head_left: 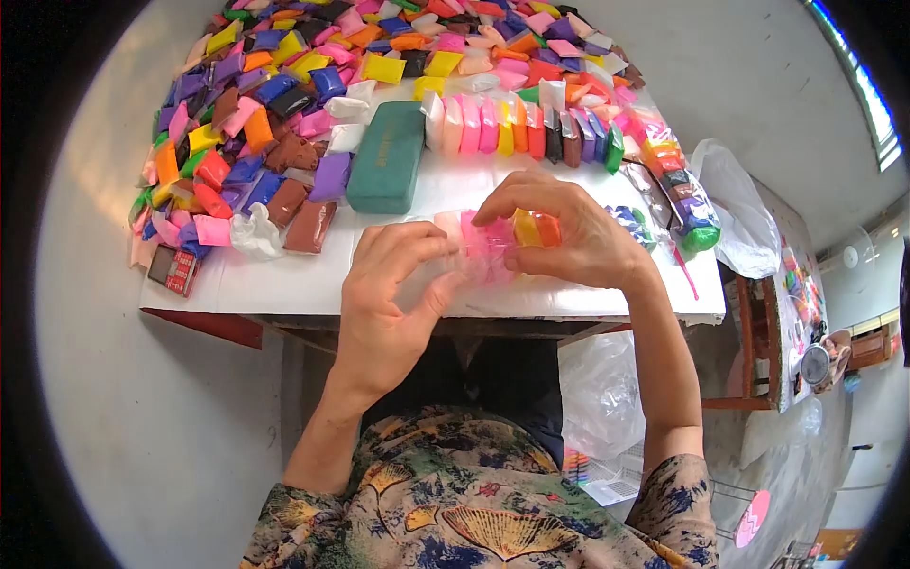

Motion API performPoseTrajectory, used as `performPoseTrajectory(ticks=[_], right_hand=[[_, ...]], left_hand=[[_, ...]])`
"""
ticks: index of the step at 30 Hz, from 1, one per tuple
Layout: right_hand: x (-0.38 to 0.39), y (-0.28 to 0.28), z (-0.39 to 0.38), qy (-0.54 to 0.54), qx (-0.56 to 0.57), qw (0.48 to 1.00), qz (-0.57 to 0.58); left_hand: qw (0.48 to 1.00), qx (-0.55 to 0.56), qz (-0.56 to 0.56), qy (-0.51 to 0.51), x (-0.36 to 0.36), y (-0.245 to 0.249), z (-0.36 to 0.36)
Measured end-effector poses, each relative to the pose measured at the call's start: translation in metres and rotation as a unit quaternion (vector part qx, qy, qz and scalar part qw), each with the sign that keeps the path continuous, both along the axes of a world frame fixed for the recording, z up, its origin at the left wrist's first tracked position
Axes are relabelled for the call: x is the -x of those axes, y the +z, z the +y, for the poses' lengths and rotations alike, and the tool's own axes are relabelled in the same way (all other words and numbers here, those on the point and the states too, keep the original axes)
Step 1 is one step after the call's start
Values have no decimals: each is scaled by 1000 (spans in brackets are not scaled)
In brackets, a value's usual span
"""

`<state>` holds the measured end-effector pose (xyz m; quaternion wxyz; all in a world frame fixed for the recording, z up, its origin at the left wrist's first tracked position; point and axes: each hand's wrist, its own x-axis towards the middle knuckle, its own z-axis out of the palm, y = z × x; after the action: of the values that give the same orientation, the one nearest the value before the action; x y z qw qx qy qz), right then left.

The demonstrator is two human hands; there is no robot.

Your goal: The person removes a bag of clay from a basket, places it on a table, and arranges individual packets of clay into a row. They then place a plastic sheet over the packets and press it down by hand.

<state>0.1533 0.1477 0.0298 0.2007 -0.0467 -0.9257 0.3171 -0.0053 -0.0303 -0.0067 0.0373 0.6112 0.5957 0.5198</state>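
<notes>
Between my hands, low over the white tabletop, is a short row of small packets of modelling clay point(488, 254), pale pink, bright pink, yellow and orange, in clear wrapping. My right hand point(569, 232) arches over the row, its index finger and thumb closed on the bright pink packets, while the yellow and orange ones show under the palm. On the near left, my left hand point(393, 289) curves its fingers and thumb around the pale end of the row. Just beyond stands a longer upright row of clay packets point(521, 128), beside a green box point(387, 156).
A big heap of loose coloured packets point(284, 104) covers the table's back and left. A filled clear bag point(687, 199) lies at the right edge near a white plastic bag point(735, 209). A small red-and-black box point(173, 270) sits at the front left corner.
</notes>
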Motion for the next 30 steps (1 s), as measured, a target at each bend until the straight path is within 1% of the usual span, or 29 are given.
performPoseTrajectory(ticks=[1,4,7,10,13,16,19,22,25,30], right_hand=[[1,0,0,15,22,1000,-6],[2,-2,4,6,69,997,-33],[1,-3,5,6,123,991,-43],[-2,-2,10,39,164,985,-41],[-2,-3,15,19,243,967,-75],[0,-7,15,7,233,971,-55],[2,-9,10,-14,240,970,-34],[4,-12,10,-15,203,979,-14],[4,-15,14,-38,207,978,-10],[3,-13,11,-51,234,971,-9]], left_hand=[[1000,-5,-5,-4,2,-1,0],[993,-9,-113,-17,4,-4,-1],[996,-61,-68,-1,1,-3,3],[987,-49,-155,-17,-3,-7,6],[984,-26,-175,1,-3,-6,5],[973,-28,-230,23,-8,-5,5],[966,-4,-258,34,-9,-3,6],[961,-12,-274,48,-9,-6,10],[937,-35,-345,38,-7,-12,16],[934,-39,-350,62,-2,-15,22]])
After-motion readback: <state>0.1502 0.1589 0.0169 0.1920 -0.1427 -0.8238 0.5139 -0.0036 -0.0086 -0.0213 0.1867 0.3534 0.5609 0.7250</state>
